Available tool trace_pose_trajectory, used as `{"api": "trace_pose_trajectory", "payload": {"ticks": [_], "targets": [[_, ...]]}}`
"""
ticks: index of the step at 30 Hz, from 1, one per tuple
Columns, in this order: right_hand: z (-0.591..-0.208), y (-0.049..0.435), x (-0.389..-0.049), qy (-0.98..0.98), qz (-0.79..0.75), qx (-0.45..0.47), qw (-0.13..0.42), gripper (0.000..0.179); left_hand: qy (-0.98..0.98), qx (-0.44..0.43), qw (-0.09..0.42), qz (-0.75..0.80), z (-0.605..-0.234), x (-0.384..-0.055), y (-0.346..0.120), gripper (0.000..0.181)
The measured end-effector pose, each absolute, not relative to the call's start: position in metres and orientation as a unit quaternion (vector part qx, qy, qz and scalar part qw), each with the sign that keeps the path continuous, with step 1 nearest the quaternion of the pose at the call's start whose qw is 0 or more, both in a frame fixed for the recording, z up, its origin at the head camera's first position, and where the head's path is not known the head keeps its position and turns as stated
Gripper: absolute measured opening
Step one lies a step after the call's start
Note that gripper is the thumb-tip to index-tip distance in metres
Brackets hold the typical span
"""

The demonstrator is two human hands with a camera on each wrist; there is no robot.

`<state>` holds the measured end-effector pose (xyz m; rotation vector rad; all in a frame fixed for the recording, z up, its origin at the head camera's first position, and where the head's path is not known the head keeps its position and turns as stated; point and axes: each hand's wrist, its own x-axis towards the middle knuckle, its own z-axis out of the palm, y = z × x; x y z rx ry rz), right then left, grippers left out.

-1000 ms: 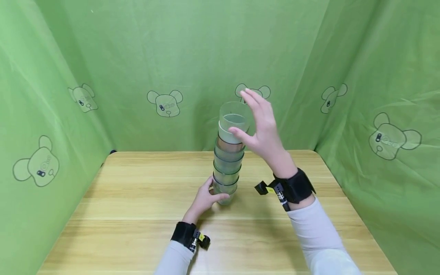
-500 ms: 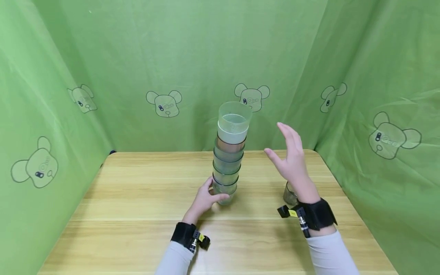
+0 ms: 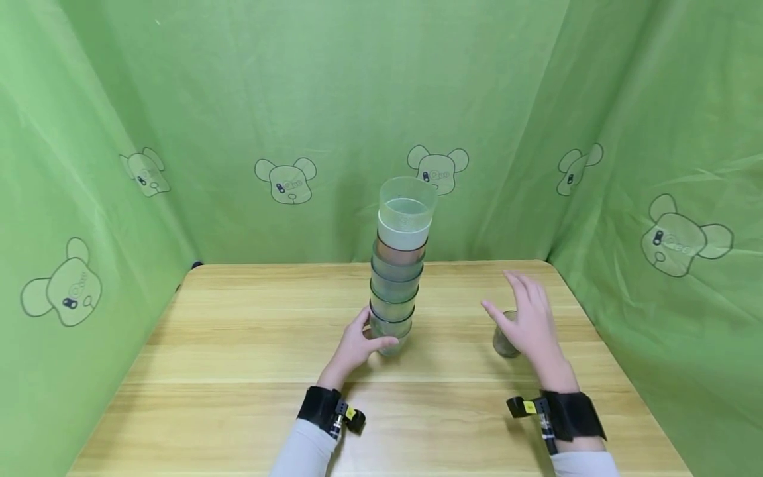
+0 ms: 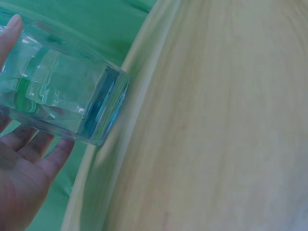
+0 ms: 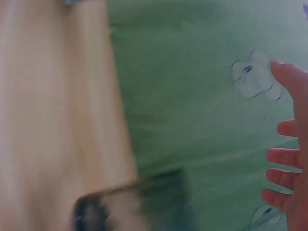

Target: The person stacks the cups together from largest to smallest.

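A tall, slightly leaning stack of nested see-through cups point(image 3: 396, 285) stands mid-table, with a clear green cup point(image 3: 408, 197) at its top and a whitish cup point(image 3: 403, 236) just under it. Around the base of the stack my left hand point(image 3: 353, 346) holds on, thumb in front and fingers on the far side. The left wrist view shows the thick clear bottom cup point(image 4: 72, 91) between thumb and fingers. To the right, a dark smoky glass cup point(image 3: 503, 344) stands upright on the table. My right hand point(image 3: 532, 328), thumb and fingers spread apart, is beside it and partly covers it.
The light wooden table point(image 3: 250, 331) ends at a green curtain point(image 3: 334, 79) at the back and sides. Black straps with small cameras are on both wrists, including a right wrist strap point(image 3: 569, 416).
My right hand has left the top of the stack and moved right and down to the smoky glass cup, which has come into view. The left hand stays at the base.
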<state>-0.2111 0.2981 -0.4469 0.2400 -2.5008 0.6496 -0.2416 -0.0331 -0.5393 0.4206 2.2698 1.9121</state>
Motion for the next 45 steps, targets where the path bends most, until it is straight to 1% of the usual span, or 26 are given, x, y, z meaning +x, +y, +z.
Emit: {"api": "trace_pose_trajectory", "payload": {"ticks": [5, 11, 16, 20, 25, 32, 39, 45], "targets": [[-0.472, 0.313, -0.204, -0.940, 0.233, 0.072, 0.239, 0.076, 0.754, 0.137, 0.079, 0.638, -0.542, -0.244, -0.033, 0.085], [-0.491, 0.325, -0.198, -0.948, 0.246, 0.034, 0.197, 0.082, 0.752, 0.135, 0.081, 0.640, -0.544, -0.245, -0.032, 0.085], [-0.501, 0.331, -0.194, -0.952, 0.261, 0.004, 0.161, 0.089, 0.754, 0.135, 0.078, 0.638, -0.541, -0.245, -0.032, 0.085], [-0.503, 0.331, -0.192, -0.953, 0.265, -0.011, 0.146, 0.092, 0.758, 0.138, 0.074, 0.633, -0.540, -0.244, -0.033, 0.089], [-0.502, 0.329, -0.193, -0.950, 0.270, -0.017, 0.156, 0.088, 0.759, 0.140, 0.071, 0.632, -0.541, -0.246, -0.033, 0.091], [-0.494, 0.324, -0.200, -0.947, 0.271, -0.009, 0.174, 0.082, 0.752, 0.139, 0.073, 0.640, -0.544, -0.246, -0.033, 0.084], [-0.466, 0.313, -0.215, -0.941, 0.255, 0.021, 0.220, 0.077, 0.746, 0.138, 0.075, 0.647, -0.543, -0.243, -0.033, 0.081], [-0.435, 0.302, -0.227, -0.928, 0.249, 0.057, 0.270, 0.069, 0.750, 0.138, 0.077, 0.643, -0.542, -0.242, -0.034, 0.086]]}}
